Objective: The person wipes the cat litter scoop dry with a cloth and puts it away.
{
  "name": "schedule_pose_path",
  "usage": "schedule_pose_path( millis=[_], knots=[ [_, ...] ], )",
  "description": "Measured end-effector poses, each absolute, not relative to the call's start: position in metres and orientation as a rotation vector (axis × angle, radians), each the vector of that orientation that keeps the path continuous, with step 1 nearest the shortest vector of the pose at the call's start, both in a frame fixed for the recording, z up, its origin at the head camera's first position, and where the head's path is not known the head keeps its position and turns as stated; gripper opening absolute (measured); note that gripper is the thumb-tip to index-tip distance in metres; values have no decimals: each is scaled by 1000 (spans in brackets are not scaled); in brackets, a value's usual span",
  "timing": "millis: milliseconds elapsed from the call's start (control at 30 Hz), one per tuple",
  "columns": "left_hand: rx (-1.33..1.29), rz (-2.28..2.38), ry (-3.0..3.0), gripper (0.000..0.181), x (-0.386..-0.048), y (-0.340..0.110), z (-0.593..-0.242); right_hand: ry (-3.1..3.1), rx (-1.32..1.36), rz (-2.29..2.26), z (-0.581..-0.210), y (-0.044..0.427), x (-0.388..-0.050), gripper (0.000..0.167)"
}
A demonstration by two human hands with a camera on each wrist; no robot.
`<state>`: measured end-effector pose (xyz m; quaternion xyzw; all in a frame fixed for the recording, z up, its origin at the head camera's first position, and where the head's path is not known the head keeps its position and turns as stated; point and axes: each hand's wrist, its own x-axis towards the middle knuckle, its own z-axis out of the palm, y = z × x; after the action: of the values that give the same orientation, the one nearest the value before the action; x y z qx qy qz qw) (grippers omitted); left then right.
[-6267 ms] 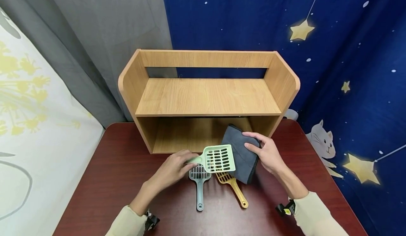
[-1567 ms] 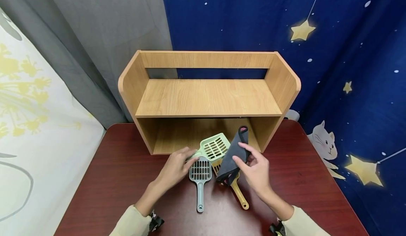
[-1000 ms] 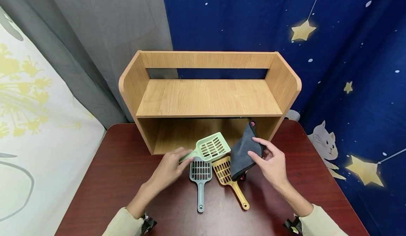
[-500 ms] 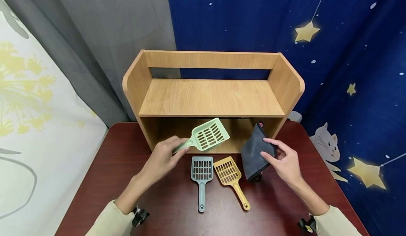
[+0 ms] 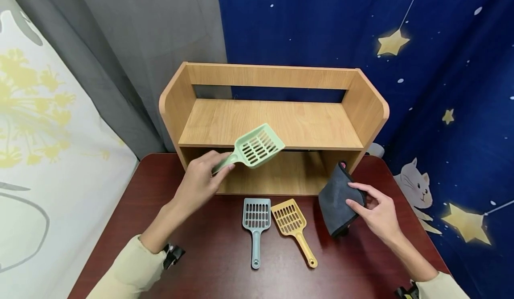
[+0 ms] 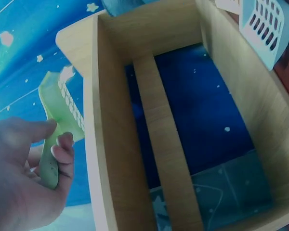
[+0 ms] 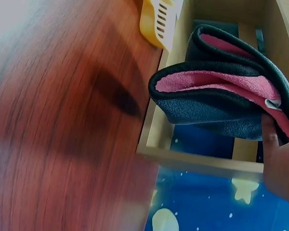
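Note:
A pale green slotted scoop (image 5: 257,147) is held up in the air by its handle in my left hand (image 5: 198,178), in front of the wooden shelf's board. In the left wrist view, the fingers and thumb of that hand (image 6: 31,168) wrap round the green handle (image 6: 49,166). My right hand (image 5: 379,212) pinches a folded dark grey cloth (image 5: 339,198) above the table, right of the scoops. The right wrist view shows the cloth's pink inner side (image 7: 207,79) and white tag. A blue-grey scoop (image 5: 256,218) and a yellow scoop (image 5: 290,218) lie side by side on the table.
A two-level wooden shelf (image 5: 273,76) stands at the back of the dark red table (image 5: 217,254). Behind it hang a grey curtain (image 5: 160,22) and a blue star-patterned curtain (image 5: 313,22). White patterned fabric (image 5: 72,178) hangs at the left.
My left hand has lifted the green scoop up and away from the blue-grey one. My right hand has moved the cloth rightward, off the yellow scoop. The view has shifted slightly.

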<state>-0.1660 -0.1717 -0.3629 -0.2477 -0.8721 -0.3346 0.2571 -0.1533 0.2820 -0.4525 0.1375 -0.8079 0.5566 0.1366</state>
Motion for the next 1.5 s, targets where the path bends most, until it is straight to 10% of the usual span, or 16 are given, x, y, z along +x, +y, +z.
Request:
schedule_pose_path(
  millis=[1500],
  knots=[
    [-70, -507, -2639, 27, -255, -193, -322, -2391, 411, 1608, -468, 307, -153, 45]
  ],
)
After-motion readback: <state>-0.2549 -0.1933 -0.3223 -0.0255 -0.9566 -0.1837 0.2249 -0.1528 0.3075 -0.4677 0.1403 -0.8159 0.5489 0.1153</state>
